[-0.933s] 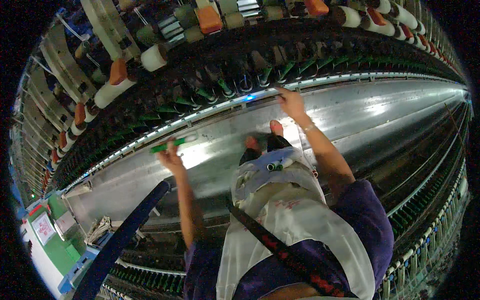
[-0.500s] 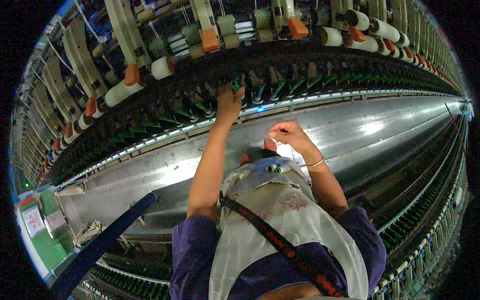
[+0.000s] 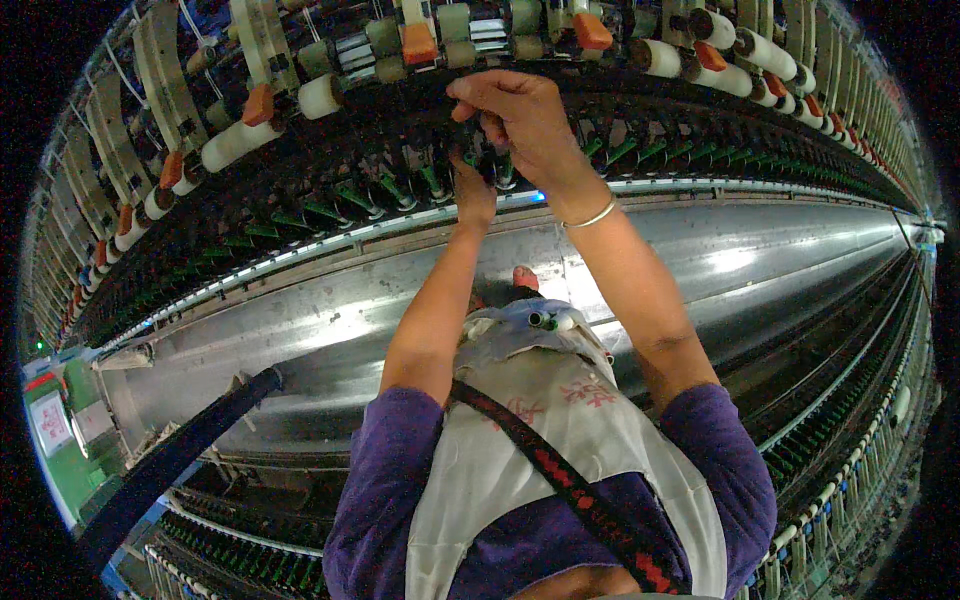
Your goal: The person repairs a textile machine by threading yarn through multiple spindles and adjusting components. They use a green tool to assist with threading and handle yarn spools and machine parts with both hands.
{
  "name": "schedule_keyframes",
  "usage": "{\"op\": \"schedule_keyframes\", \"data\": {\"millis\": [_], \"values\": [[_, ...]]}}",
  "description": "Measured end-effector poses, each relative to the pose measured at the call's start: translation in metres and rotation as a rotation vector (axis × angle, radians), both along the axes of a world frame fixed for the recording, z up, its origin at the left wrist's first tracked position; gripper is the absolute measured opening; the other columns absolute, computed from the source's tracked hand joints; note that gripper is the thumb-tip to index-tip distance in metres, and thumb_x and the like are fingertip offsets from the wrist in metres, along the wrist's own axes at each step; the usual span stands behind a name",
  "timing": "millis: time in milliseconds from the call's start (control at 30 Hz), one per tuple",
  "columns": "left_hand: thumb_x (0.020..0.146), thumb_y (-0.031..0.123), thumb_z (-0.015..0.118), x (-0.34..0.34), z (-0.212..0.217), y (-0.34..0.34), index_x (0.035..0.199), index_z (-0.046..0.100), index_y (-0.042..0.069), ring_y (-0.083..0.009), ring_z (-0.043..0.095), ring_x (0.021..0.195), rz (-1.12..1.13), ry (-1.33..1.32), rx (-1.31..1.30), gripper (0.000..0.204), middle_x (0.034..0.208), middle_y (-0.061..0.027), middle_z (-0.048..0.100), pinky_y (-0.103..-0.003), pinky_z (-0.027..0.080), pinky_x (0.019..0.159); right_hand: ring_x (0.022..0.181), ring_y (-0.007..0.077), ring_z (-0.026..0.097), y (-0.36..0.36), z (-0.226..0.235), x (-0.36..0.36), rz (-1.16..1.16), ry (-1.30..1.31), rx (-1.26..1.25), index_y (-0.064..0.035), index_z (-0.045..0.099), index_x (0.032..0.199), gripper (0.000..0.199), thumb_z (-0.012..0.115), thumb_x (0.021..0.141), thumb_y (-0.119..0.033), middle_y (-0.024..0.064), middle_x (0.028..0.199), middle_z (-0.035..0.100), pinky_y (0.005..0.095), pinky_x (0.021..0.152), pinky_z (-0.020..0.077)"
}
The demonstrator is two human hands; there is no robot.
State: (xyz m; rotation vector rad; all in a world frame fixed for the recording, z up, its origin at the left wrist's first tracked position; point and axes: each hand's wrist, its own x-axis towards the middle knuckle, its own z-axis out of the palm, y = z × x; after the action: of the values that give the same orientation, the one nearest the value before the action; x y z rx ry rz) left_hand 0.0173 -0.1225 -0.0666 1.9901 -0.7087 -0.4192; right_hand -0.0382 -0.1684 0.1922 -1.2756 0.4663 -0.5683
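My left hand [image 3: 474, 190] reaches into the row of spindles on the spinning frame. Its fingers close round a green bobbin [image 3: 470, 159], partly hidden by the hand. Above and to the right of it, my right hand [image 3: 525, 115] is raised just below the rollers, thumb and fingertips pinched together. Whatever those fingertips hold is too fine to see. More green bobbins [image 3: 432, 181] stand along the row on both sides. Nearest above the right hand are orange-tipped arms [image 3: 420, 43] and pale rollers [image 3: 460, 54].
A metal rail [image 3: 385, 228] runs below the spindles. Behind me stands a second spinning frame [image 3: 840, 420]. A dark hose-like tube [image 3: 190, 455] slants in at lower left. Empty-looking tubes [image 3: 543, 320] poke from my apron pocket [image 3: 520, 340].
My right hand has risen from in front of the apron up to the rollers, above the left hand. The left hand stays at the spindles. My view has shifted slightly.
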Motion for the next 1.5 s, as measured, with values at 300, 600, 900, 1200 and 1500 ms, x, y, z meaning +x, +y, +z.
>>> {"op": "schedule_keyframes", "data": {"millis": [300,600,900,1200,1500], "values": [[0.065,-0.013,0.051,-0.046,-0.001,0.110,0.140,0.027,-0.002,-0.0450,0.042,0.119,-0.289,0.056,0.052,0.079,0.139,-0.0306,0.030,-0.043,0.040,0.097,0.053,0.0064,0.045,-0.027,-0.143,-0.019,-0.266,0.237,-0.241,-0.0029,0.071,0.088,0.011,0.070,0.078,-0.007,-0.0003,0.067,0.059,0.0208,0.047,0.0325],[0.069,-0.012,0.051,-0.029,0.007,0.112,0.116,0.055,-0.001,-0.0443,0.051,0.111,-0.303,-0.183,0.020,0.049,0.119,-0.0269,0.055,-0.043,0.045,0.092,0.059,0.0069,0.054,0.021,-0.088,-0.002,0.190,-0.223,-0.114,-0.0041,0.072,0.087,0.017,0.068,0.083,-0.020,0.0011,0.070,0.065,0.0220,0.056,0.0437],[0.074,-0.008,0.052,-0.003,0.121,0.050,0.109,0.063,0.006,-0.0374,0.054,0.111,-0.062,-0.564,-0.423,0.039,0.116,-0.0163,0.060,-0.041,0.043,0.096,0.073,0.0282,0.059,-0.050,-0.051,0.014,-0.251,0.163,-1.568,-0.0147,0.072,0.081,0.010,0.069,0.071,-0.015,0.0029,0.075,0.061,0.0389,0.067,0.0458],[0.077,0.005,0.062,0.014,0.111,-0.032,0.132,0.045,0.003,-0.0393,0.041,0.125,0.009,-0.365,-0.382,0.058,0.131,-0.0221,0.047,-0.045,0.034,0.105,0.089,0.0259,0.048,-0.077,0.012,0.063,-0.391,-0.138,-2.197,-0.0057,0.061,0.059,0.006,0.067,0.059,-0.005,0.0075,0.083,0.053,0.0409,0.080,0.0402],[0.079,0.011,0.062,-0.005,0.116,0.013,0.133,0.043,0.006,-0.0397,0.027,0.135,-0.084,-0.544,-0.097,0.058,0.140,-0.0189,0.039,-0.057,0.012,0.111,0.088,0.0284,0.053,-0.042,-0.009,-0.003,-0.550,-0.063,-1.972,-0.0080,0.067,0.082,0.013,0.063,0.070,-0.009,0.0071,0.085,0.059,0.0443,0.077,0.0407]]}}
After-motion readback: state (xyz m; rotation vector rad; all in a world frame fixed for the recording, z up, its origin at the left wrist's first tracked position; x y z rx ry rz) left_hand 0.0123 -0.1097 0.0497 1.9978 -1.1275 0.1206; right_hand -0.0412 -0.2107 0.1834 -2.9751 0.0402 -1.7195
